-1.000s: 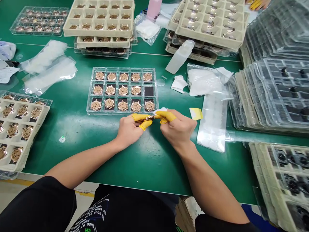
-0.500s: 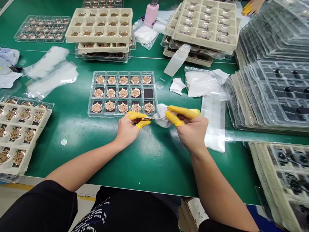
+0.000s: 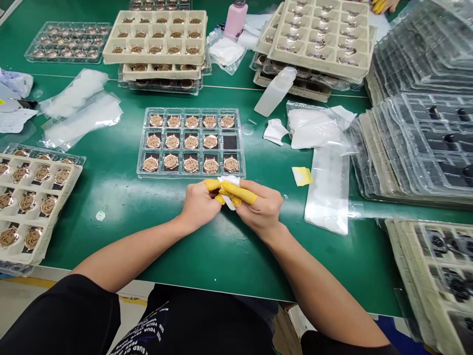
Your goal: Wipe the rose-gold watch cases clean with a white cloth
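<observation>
Presently, my right hand (image 3: 261,203) is pinching likely soft, bunched white cloth (image 3: 233,180) midway; my left hand (image 3: 201,204) is hiding its grip.

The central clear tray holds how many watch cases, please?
14 watch cases in the clear tray: five in the far row, four from the left in the middle row, five in the near row; none seems hidden.

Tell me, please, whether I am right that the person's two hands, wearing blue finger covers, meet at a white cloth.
Not quite: the head view shows yellow finger covers, not blue; the left hand and right hand do meet at a white cloth.
</observation>
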The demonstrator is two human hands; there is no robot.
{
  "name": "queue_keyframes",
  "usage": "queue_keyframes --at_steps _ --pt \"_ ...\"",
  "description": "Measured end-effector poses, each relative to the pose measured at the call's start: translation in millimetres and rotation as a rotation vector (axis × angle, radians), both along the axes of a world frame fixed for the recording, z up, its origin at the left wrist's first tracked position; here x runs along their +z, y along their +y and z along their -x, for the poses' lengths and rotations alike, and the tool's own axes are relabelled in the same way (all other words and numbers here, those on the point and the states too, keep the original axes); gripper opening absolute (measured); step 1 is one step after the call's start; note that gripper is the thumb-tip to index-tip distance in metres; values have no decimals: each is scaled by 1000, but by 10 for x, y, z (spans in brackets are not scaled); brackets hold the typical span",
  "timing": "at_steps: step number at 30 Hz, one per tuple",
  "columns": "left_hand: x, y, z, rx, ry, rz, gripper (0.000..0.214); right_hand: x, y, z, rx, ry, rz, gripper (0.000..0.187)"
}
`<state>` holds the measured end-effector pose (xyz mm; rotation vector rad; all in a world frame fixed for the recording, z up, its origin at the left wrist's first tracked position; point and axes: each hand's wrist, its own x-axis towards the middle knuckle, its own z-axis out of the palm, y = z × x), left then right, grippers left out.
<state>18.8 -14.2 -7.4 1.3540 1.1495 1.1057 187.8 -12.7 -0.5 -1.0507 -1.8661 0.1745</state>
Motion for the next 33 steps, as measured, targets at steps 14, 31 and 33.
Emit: queue_keyframes --at_steps 14,31,33 --pt "27 125 -8 87 -323 169 23 16 65 42 -79 151 62 22" --pt "73 148 37 -26 -241 150 30 18 62 6 -29 442 480 18" --pt "89 136 61 -111 -195 151 30 -5 33 24 -54 331 323 15"
